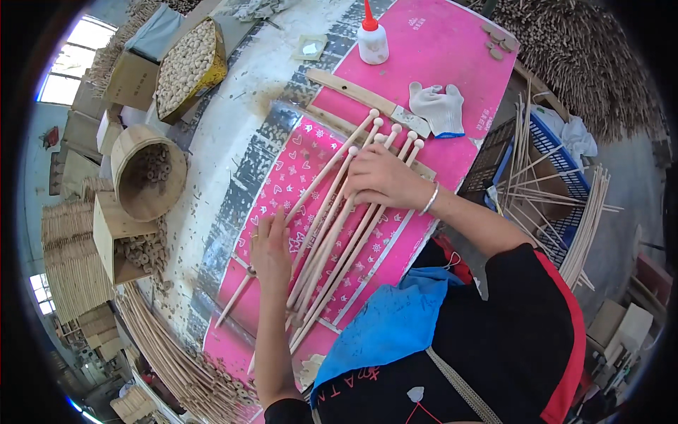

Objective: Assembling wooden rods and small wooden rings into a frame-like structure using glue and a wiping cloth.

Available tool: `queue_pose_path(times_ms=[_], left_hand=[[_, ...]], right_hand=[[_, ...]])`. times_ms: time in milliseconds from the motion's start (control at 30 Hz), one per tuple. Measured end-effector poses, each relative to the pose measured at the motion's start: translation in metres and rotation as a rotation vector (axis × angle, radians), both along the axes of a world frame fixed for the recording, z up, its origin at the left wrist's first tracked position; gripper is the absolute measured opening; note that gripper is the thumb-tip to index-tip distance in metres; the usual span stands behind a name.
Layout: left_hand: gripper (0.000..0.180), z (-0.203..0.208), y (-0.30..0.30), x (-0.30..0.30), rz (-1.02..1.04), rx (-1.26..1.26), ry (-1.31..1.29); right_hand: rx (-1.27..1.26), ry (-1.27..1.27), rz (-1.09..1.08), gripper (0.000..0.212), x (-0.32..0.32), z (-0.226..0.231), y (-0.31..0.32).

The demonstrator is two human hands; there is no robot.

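Note:
Several thin wooden sticks (340,220) with round ball ends lie side by side, slanting across a pink patterned sheet (277,185). My right hand (381,178) rests over them just below the balls, fingers curled round some of the sticks; its grip underneath is partly hidden. My left hand (270,249) closes over the leftmost stick, whose ball end (374,113) reaches furthest from me. Below that hand, a small wooden ring (251,271) sits around the same stick. The lower ends of the other sticks spread out to the right of my left forearm.
Beyond the sticks are a wooden strip (346,90), a white glove (438,109) and a red-tipped glue bottle (372,44). At left stand a tray of wooden balls (220,65), a round wooden tub (127,166) and a box of rings (106,237). A blue crate (580,185) holds sticks at right.

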State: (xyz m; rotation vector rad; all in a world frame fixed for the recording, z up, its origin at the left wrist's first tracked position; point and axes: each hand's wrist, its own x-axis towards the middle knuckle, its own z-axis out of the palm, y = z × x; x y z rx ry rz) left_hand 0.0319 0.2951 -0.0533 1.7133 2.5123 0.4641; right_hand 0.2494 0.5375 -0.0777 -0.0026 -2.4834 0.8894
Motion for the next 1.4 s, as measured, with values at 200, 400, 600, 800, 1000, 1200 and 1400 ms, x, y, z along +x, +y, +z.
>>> queue_pose_path(times_ms=[200, 400, 600, 800, 1000, 1200, 1400], left_hand=[[0.033, 0.021, -0.011, 0.015, -0.08, -0.022, -0.013], [0.033, 0.011, -0.012, 0.011, -0.143, -0.032, -0.212], [0.037, 0.006, 0.025, 0.015, -0.164, -0.016, -0.105], [0.041, -0.003, 0.052, 0.024, -0.143, 0.009, -0.024], [0.046, 0.008, 0.028, 0.02, -0.091, 0.164, -0.065], [0.042, 0.02, 0.001, 0.009, -0.002, 0.18, -0.084], [0.049, 0.031, -0.028, -0.062, 0.238, -0.107, -0.393]], right_hand=[[0.092, -0.041, -0.08, 0.011, -0.004, -0.007, 0.0], [0.225, -0.159, -0.017, 0.008, -0.01, -0.003, 0.005], [0.204, -0.3, 0.115, 0.008, -0.021, 0.012, 0.019], [0.228, -0.08, -0.082, 0.009, -0.013, 0.002, 0.012], [0.253, -0.024, -0.201, 0.007, -0.012, -0.003, 0.02], [0.231, 0.109, -0.163, 0.01, -0.019, 0.019, 0.024], [0.293, 0.1, -0.114, 0.007, -0.106, 0.003, 0.026]])
